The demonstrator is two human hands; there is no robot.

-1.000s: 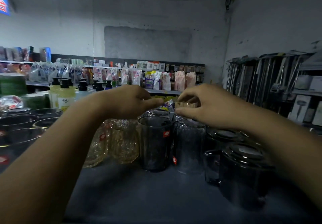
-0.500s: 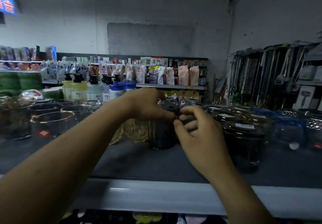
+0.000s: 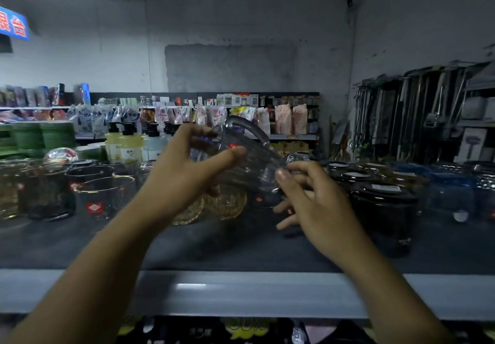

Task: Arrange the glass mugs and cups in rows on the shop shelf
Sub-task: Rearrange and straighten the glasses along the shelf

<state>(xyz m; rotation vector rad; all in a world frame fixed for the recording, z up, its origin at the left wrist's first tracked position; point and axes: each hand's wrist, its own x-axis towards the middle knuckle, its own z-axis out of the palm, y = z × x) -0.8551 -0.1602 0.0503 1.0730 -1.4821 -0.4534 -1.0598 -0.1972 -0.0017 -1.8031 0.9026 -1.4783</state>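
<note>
A clear glass mug (image 3: 251,156) with a curved handle and a red sticker is held tilted in the air above the dark shelf (image 3: 80,244). My left hand (image 3: 184,172) grips its body, thumb across the front. My right hand (image 3: 313,199) pinches its lower right end with thumb and fingers. Below it, amber patterned glasses (image 3: 222,204) stand on the shelf. Clear cups with gold rims and red stickers (image 3: 101,196) stand in rows at the left. Dark lidded glass jars (image 3: 383,209) stand at the right.
The shelf has a grey front lip (image 3: 241,292). Pump bottles (image 3: 126,145) and stacked green bowls (image 3: 40,137) stand behind the cups at the left. Blue glassware (image 3: 450,191) sits far right. Hanging tools (image 3: 401,118) fill a rack on the right wall.
Both hands have lifted the clear mug off the shelf and tilted it; before, they were reaching among the standing glasses. The view has drawn back, showing the shelf's lip.
</note>
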